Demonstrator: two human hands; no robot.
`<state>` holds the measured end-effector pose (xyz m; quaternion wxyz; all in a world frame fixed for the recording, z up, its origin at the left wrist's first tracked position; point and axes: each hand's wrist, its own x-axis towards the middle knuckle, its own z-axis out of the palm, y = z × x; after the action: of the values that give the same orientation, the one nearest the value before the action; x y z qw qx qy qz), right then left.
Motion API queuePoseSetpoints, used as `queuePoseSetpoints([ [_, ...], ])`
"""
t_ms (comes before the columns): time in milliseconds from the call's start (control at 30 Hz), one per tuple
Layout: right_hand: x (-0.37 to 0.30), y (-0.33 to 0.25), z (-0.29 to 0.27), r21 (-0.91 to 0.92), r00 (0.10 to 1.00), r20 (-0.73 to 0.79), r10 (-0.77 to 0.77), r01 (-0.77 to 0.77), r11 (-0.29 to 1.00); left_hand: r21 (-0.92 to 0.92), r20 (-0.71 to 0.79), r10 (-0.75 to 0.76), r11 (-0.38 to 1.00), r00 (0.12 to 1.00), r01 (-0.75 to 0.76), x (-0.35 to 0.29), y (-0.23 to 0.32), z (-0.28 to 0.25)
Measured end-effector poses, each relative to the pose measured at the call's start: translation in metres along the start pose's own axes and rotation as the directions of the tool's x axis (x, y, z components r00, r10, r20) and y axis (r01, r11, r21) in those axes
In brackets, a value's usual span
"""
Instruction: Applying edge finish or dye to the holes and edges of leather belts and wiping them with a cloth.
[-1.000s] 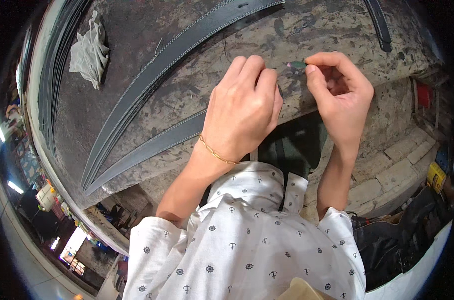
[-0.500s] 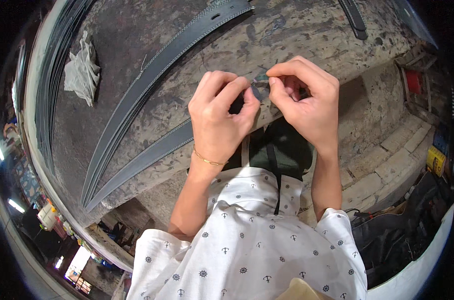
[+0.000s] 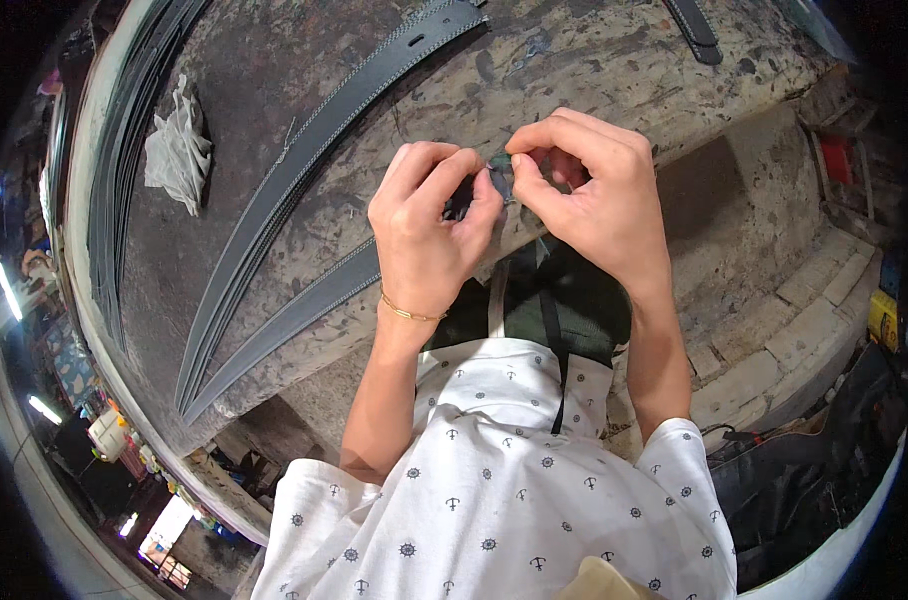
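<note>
On the stained grey-brown surface (image 3: 259,75) lay, from the left, a crumpled whitish cloth (image 3: 177,150) and long dark-grey leather straps with pale stitching (image 3: 264,200). The curled left hand (image 3: 424,225) seemed to pinch a small dark piece (image 3: 498,184), partly hidden. Just beside it, the right hand (image 3: 599,195) pinched a tiny green piece (image 3: 501,160). Close fingertip work seemed in hand; the next move probably called for steadiness.

Worn on the head in front of me, the fisheye camera looks steeply down from close by, over the white shirt (image 3: 514,480) at the near side, past the hands (image 3: 429,225), to the desk (image 3: 259,90), far and left.
</note>
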<state>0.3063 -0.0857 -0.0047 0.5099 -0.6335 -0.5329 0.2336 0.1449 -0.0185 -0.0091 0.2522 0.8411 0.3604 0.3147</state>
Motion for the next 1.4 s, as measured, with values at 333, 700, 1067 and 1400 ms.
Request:
queuePoseSetpoints([
  [333,0.001,-0.001,-0.001,0.004,1.000,0.022,0.002,-0.002,1.000,0.040,-0.032,0.042,0.998,0.999,-0.041,-0.001,-0.001,0.001],
  [700,0.002,0.000,-0.001,0.036,1.000,-0.004,0.022,-0.022,0.999,-0.058,-0.032,-0.050,0.997,0.998,0.049,-0.003,0.004,0.000],
  [1067,0.000,0.000,-0.001,0.036,1.000,-0.015,0.016,-0.015,0.999,0.150,-0.191,-0.030,0.987,0.981,0.059,-0.020,-0.009,-0.034],
  [1400,0.001,-0.002,0.001,-0.038,1.000,0.016,0.006,-0.005,0.999,0.221,-0.242,0.071,0.975,0.968,-0.016,0.005,-0.027,-0.062],
])
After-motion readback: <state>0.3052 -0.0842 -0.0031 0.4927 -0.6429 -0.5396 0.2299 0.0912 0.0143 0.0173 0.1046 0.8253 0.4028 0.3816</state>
